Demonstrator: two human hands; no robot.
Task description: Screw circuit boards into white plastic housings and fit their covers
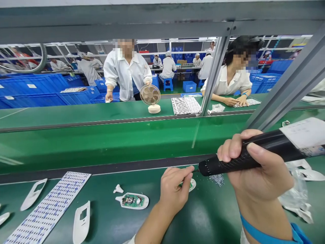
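Observation:
My right hand [256,162] is wrapped around a black electric screwdriver [230,165], held tilted with its bit pointing left. At the bit, the thumb and fingers of my left hand [175,186] are pinched together; whatever lies between them is too small to make out. Partly hidden behind my left hand is a white casing half with a green circuit board [193,185]. A pile of small screws [217,179] lies under the screwdriver. To the left of my left hand lies another white casing half with a circuit board [134,200], beside a small white plastic piece [118,189].
White casing covers [81,222] lie around a dotted sheet [48,210] on the left of the green bench. At right are a clear plastic bag [296,186] and more white parts. A metal post [286,74] slants behind the screwdriver. Two co-workers are across the line, near a fan [150,95].

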